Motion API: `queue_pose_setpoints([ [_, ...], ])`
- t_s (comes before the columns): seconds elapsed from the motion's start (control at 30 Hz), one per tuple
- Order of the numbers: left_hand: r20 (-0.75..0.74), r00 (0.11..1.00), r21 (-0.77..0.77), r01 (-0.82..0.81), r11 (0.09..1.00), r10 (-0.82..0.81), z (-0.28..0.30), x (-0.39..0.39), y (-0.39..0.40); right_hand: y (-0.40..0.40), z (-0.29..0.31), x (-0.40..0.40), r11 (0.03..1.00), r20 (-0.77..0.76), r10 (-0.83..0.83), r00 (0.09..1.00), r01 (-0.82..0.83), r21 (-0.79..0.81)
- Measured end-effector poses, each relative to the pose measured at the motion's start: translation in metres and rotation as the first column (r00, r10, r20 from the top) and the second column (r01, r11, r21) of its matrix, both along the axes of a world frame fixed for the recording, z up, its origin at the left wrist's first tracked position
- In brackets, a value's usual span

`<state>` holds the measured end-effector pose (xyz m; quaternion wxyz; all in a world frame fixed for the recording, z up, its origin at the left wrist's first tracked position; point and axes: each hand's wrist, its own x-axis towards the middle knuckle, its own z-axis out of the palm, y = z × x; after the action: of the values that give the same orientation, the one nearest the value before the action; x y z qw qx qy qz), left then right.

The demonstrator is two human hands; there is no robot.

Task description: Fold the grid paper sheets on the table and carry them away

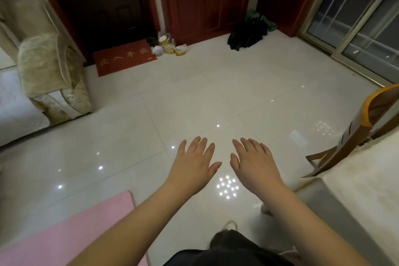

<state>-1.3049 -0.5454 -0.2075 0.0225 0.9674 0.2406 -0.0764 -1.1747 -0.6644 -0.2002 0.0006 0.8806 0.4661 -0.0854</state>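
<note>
My left hand (194, 162) and my right hand (253, 163) are stretched out side by side, palms down, over the shiny tiled floor. Both hold nothing and their fingers are spread. No grid paper sheet shows in this view. The corner of a table (364, 192) with a pale cloth lies at the right edge, and only a bare part of its top is in view.
A wooden chair (354, 134) stands by the table at the right. A sofa arm (51, 75) is at the left, a pink mat (71, 231) at the lower left. A red doormat (124, 57), food tubs (170, 46), a black bag (246, 33) and red cabinets (207, 0) lie ahead.
</note>
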Motion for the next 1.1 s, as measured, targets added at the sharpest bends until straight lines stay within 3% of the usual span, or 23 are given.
queue_pose_setpoints([
  [0.37, -0.005, 0.989, 0.0, 0.146, 0.989, -0.146, -0.011, 0.188, 0.092, 0.071, -0.008, 0.173, 0.991, -0.064, -0.133, 0.989, 0.132, -0.021],
  [0.6, 0.126, 0.966, 0.118, 0.212, 0.97, -0.227, -0.007, 0.285, 0.138, 0.099, 0.008, 0.263, 0.982, -0.08, -0.19, 0.979, 0.191, 0.007],
  [1.1, 0.216, 0.875, 0.118, 0.418, 0.901, -0.434, -0.006, 0.508, 0.27, 0.215, -0.005, 0.435, 0.901, -0.017, -0.434, 0.901, 0.433, -0.026],
])
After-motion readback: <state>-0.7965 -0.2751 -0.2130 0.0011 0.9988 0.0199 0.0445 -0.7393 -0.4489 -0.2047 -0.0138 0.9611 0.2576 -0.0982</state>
